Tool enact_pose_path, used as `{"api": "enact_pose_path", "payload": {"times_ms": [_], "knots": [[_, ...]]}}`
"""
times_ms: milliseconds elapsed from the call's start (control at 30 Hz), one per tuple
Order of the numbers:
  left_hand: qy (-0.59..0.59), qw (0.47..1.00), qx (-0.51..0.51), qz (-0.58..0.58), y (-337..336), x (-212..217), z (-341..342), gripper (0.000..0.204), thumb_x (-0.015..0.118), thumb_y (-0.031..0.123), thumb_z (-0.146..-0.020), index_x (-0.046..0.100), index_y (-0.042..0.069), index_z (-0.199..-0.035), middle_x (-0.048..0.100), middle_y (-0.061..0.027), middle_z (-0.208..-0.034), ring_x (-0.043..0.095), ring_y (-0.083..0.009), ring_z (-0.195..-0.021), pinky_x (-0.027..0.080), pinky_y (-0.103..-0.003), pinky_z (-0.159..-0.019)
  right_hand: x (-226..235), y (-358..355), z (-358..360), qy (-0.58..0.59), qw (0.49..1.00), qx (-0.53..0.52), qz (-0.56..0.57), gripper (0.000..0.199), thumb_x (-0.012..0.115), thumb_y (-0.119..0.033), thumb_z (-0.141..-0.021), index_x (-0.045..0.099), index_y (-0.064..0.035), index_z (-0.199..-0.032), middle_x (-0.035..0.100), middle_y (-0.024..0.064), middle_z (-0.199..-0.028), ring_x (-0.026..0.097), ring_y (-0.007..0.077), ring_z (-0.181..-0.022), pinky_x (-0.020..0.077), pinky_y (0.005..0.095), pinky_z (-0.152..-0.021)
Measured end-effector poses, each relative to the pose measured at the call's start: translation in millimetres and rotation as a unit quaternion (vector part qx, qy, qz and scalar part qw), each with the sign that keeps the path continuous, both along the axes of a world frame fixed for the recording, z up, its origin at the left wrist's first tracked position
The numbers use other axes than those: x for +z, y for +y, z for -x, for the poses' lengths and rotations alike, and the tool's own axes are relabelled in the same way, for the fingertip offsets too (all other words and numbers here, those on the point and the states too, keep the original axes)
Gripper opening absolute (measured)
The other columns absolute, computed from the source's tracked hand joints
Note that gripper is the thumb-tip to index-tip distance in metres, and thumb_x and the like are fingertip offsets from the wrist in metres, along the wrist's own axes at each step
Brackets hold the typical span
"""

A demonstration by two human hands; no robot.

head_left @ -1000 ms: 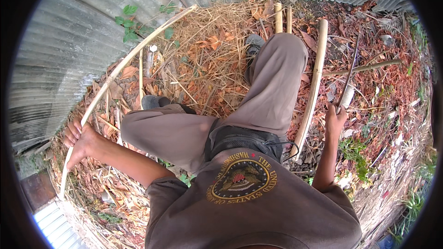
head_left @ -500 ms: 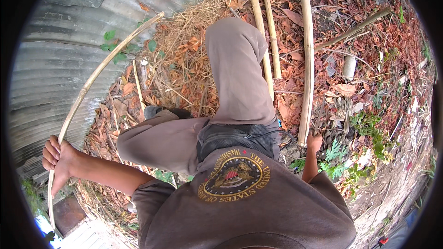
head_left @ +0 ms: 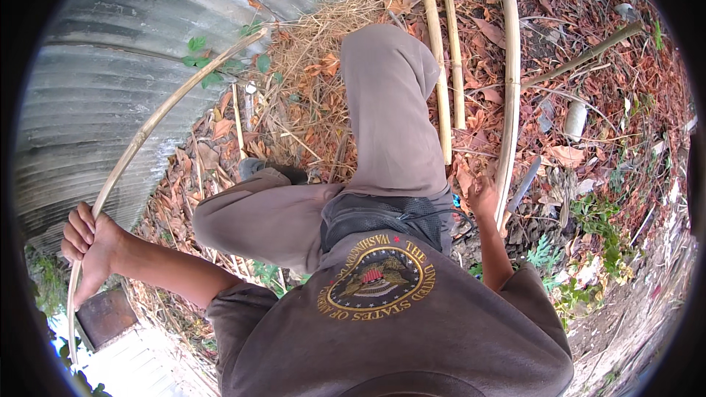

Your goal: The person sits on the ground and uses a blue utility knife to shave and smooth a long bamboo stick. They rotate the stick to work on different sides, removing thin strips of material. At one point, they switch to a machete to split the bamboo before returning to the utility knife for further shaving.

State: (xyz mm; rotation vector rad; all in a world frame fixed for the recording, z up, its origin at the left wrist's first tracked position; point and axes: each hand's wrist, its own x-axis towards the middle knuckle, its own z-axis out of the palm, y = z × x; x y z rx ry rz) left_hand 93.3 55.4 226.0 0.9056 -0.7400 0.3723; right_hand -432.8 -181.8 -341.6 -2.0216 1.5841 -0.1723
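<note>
Our left hand [head_left: 90, 246] still grips the long pole [head_left: 147, 129] by the wall [head_left: 95, 114], but our right hand [head_left: 483, 198] has released the knife [head_left: 525, 184], now idle beside the thick pole [head_left: 512, 77], and whether it, half-curled, holds anything we cannot tell.

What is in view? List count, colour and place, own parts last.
Curved pole: one, pale tan, left
Cut poles: three, pale tan, upper right
Blade: one, grey, beside thickest pole
Branch: one, brown, upper right
Cylinder: one, whitish, below branch
Stick: one, tan, left
Corrugated wall: one, grey, left and top
Straw: uncounted, yellowish, upper middle
Dry leaves: uncounted, reddish-brown, ground
Plants: several, green, both sides
Shoe: one, dark, left
Pouch: one, black, waist
Shirt, trousers: one each, brown, worn
Left hand: one, bare, round curved pole
Right hand: one, bare, beside thickest pole
</note>
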Motion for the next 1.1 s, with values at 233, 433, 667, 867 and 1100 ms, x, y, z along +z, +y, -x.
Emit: {"api": "enact_pose_path", "payload": {"times_ms": [233, 433, 667, 867, 1100], "knots": [[-0.034, 0.994, -0.100, -0.018, -13, 17, 10, 0.085, 0.011, 0.101, -0.056, 0.023, 0.016, -0.054, 0.022, 0.0001, -0.049, 0.019, -0.0136, -0.046, 0.019, -0.029, -0.048, -94, 47, -69, 0.053, 0.987, 0.150, 0.018, 0.032, 0.065, -0.021, -0.076, 0.058, -0.0034, -0.102, 0.063, 0.0194, -0.091, 0.061, 0.0406, -0.088, 0.0487, 0.0457, -0.078], [-0.050, 0.997, -0.056, -0.031, -8, 18, 10, 0.085, 0.013, 0.101, -0.057, 0.023, 0.016, -0.055, 0.021, 0.0005, -0.050, 0.020, -0.0133, -0.047, 0.019, -0.029, -0.048, -80, 31, -99, 0.092, 0.974, 0.202, -0.049, 0.030, 0.064, -0.020, -0.077, 0.058, -0.0031, -0.102, 0.063, 0.0197, -0.092, 0.061, 0.0407, -0.088, 0.0488, 0.0461, -0.077], [-0.006, 0.998, -0.060, -0.014, -11, -8, 4, 0.086, 0.009, 0.100, -0.058, 0.026, 0.015, -0.054, 0.023, 0.0001, -0.049, 0.020, -0.0125, -0.046, 0.020, -0.028, -0.047, -61, 18, -99, 0.112, 0.964, 0.230, -0.072, 0.029, 0.063, -0.018, -0.078, 0.058, -0.0028, -0.101, 0.063, 0.0201, -0.093, 0.061, 0.0408, -0.088, 0.0488, 0.0465, -0.077], [0.014, 0.998, -0.068, 0.008, -19, -22, -7, 0.087, 0.006, 0.099, -0.060, 0.026, 0.015, -0.053, 0.024, -0.0003, -0.049, 0.021, -0.0124, -0.046, 0.021, -0.027, -0.046, -64, 12, -94, 0.127, 0.955, 0.255, -0.080, 0.027, 0.062, -0.017, -0.078, 0.058, -0.0025, -0.101, 0.063, 0.0204, -0.093, 0.061, 0.0409, -0.087, 0.0488, 0.0469, -0.076], [0.089, 0.994, -0.022, 0.059, -59, -50, -20, 0.083, 0.008, 0.096, -0.065, 0.025, 0.016, -0.054, 0.022, 0.0011, -0.048, 0.019, -0.0118, -0.045, 0.017, -0.026, -0.045, -63, 12, -67, 0.140, 0.942, 0.294, -0.085, 0.025, 0.060, -0.015, -0.079, 0.058, -0.0022, -0.101, 0.063, 0.0208, -0.094, 0.061, 0.0410, -0.087, 0.0488, 0.0473, -0.075]]}}
